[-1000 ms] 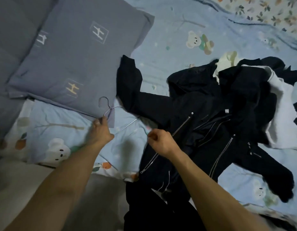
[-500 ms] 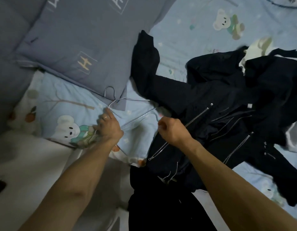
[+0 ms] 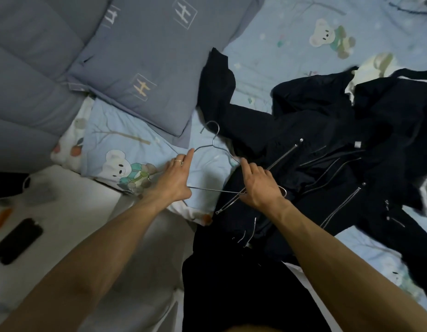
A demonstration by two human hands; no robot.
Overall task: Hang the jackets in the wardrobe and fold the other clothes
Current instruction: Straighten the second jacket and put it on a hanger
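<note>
Here the wire hanger (image 3: 213, 161) spans both hands above the bedsheet (image 3: 267, 44); left hand (image 3: 172, 178) and right hand (image 3: 260, 185) each curl around an end; black zippered jacket (image 3: 327, 164) lies beneath the right.

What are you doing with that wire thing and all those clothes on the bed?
A person is getting a wire hanger ready for a black jacket. The left hand holds the hanger's left side and the right hand holds its right side, over the jacket's edge. The jacket lies unzipped on the blue bear-print bedsheet, not yet on the hanger, with more dark clothes heaped beside it.
</note>
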